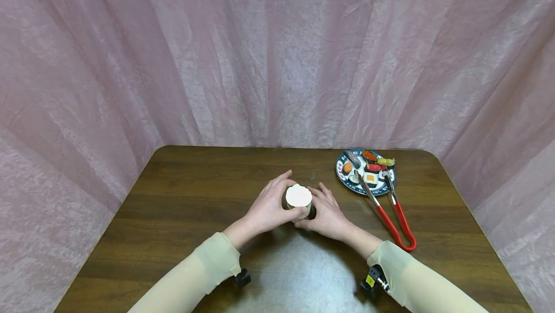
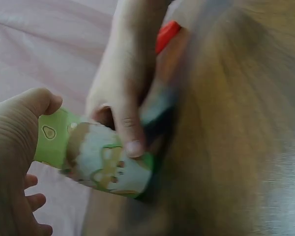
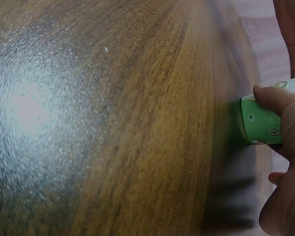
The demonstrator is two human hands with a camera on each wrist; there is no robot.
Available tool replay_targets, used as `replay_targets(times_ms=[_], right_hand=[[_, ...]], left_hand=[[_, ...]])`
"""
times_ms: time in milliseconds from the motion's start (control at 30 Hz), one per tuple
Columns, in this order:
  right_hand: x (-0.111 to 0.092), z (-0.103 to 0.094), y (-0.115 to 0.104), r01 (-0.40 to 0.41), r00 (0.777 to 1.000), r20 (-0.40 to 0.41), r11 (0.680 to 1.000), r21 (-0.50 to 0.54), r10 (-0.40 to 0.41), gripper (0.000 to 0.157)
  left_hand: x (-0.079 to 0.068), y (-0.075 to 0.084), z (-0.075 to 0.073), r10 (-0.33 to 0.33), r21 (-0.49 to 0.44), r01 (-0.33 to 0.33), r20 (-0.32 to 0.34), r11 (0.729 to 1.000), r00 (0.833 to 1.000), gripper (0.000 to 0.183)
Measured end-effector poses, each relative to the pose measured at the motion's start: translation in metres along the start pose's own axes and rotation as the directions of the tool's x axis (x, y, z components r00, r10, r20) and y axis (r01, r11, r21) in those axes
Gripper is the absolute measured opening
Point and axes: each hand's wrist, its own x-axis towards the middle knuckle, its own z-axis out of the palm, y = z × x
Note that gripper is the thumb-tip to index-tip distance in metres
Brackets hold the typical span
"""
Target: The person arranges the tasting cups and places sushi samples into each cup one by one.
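Note:
A small cup-shaped container (image 1: 299,196), white on top, stands upright at the middle of the table. Its side (image 2: 105,167) is green and white, printed with avocados and a cartoon animal face. My left hand (image 1: 270,208) grips it near the top, thumb on the near side and fingers around the far side. Lower down, my right hand (image 1: 326,215) holds the same container from the right, its thumb pressed along the green wall (image 3: 260,119) close over the tabletop. Part of the wall is hidden behind both hands.
At the back right lies a round blue-rimmed plate (image 1: 340,174) with several sushi pieces. Red-handled tongs (image 1: 387,221) rest with their metal tips on it, handles reaching toward my right forearm. A pink curtain (image 1: 277,58) hangs behind the wooden table (image 1: 195,183).

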Motion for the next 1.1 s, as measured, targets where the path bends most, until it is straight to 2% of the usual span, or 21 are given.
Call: replay_targets(times_ms=[233,400,567,700,933,1100], right_hand=[[0.0,0.0,-0.001,-0.001,1.0,0.003,1.0,-0.014,0.001,0.075],[0.001,0.001,-0.001,-0.005,1.0,0.005,1.0,-0.013,0.005,0.073],[0.001,0.001,0.0,-0.001,1.0,0.007,1.0,-0.019,0.001,0.072],[0.001,0.001,0.0,0.005,1.0,0.003,1.0,-0.015,-0.005,0.071],[0.0,0.001,0.001,0.012,1.0,-0.005,1.0,-0.014,-0.012,0.07],[0.001,0.001,0.0,0.013,1.0,0.001,1.0,-0.009,-0.013,0.067]], left_hand=[[0.007,0.002,-0.029,0.018,0.0,-0.018,-0.082,1.0,0.996,0.06],[0.009,-0.015,-0.05,-0.018,0.03,0.022,-0.14,0.999,0.99,0.06],[0.006,-0.049,-0.067,-0.069,0.113,0.092,-0.19,0.989,0.979,0.064],[0.002,-0.081,-0.083,-0.109,0.156,0.151,-0.246,0.976,0.963,0.065],[-0.007,-0.135,-0.107,-0.232,0.147,0.289,-0.315,0.946,0.92,0.074],[-0.009,-0.159,-0.122,-0.308,0.114,0.365,-0.346,0.924,0.887,0.076]])
